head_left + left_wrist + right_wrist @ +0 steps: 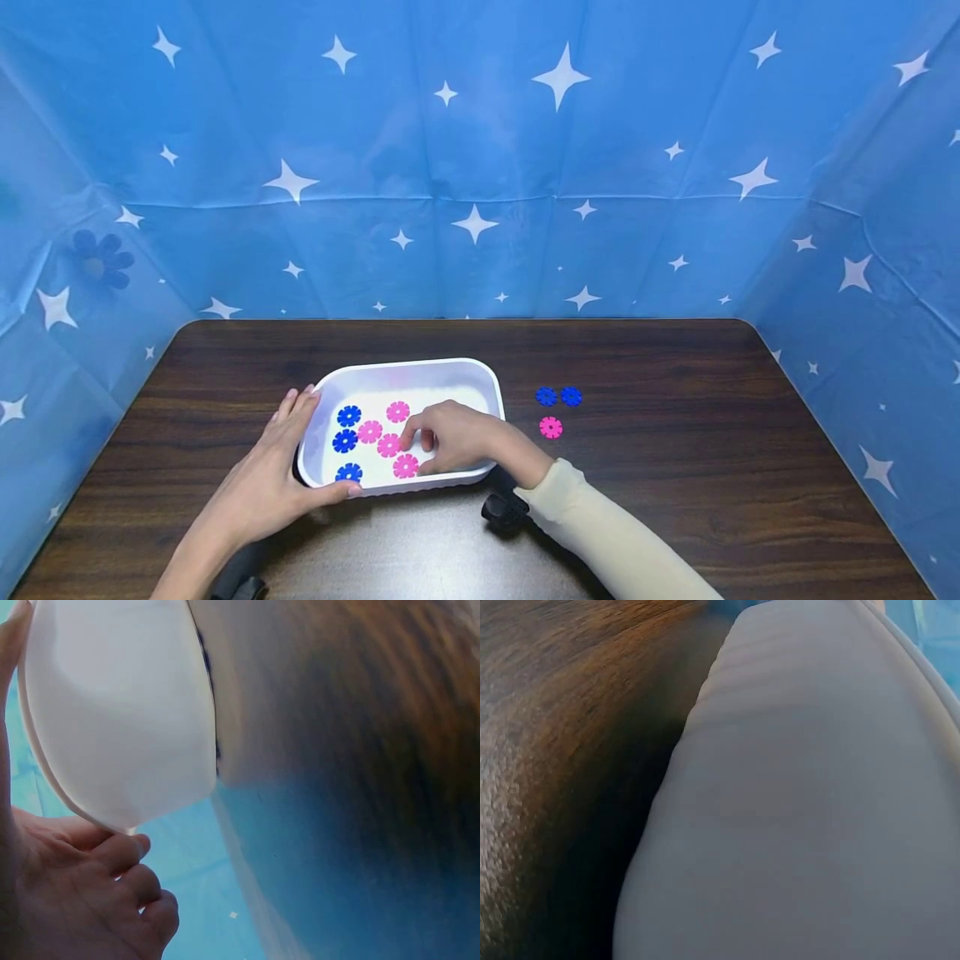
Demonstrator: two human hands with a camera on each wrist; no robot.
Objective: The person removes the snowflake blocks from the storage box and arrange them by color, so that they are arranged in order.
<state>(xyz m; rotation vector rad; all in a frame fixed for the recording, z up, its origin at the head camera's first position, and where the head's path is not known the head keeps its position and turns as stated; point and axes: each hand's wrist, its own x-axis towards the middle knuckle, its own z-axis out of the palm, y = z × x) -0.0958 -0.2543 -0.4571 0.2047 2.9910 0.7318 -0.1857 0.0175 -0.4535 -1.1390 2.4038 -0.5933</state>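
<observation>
A white plastic tub (487, 379) sits on the table. Blue flower-shaped discs (345, 441) lie at its left, with several pink flower-shaped discs (370, 432) to their right. My left hand (273, 475) grips the tub's left end, thumb over the near rim; the left wrist view shows its fingers (139, 885) curled by the rim. My right hand (457, 437) reaches over the near wall into the tub. Its index finger and thumb are spread apart, fingertips right at two pink discs. In the right wrist view the tub's outer wall (795, 787) hides that hand.
Right of the tub, two blue discs (558, 396) and one pink disc (551, 427) lie on the dark wood table (712, 442). A blue curtain with white stars (480, 150) stands behind the table and at both sides. A black wrist device (504, 510) is under the right wrist.
</observation>
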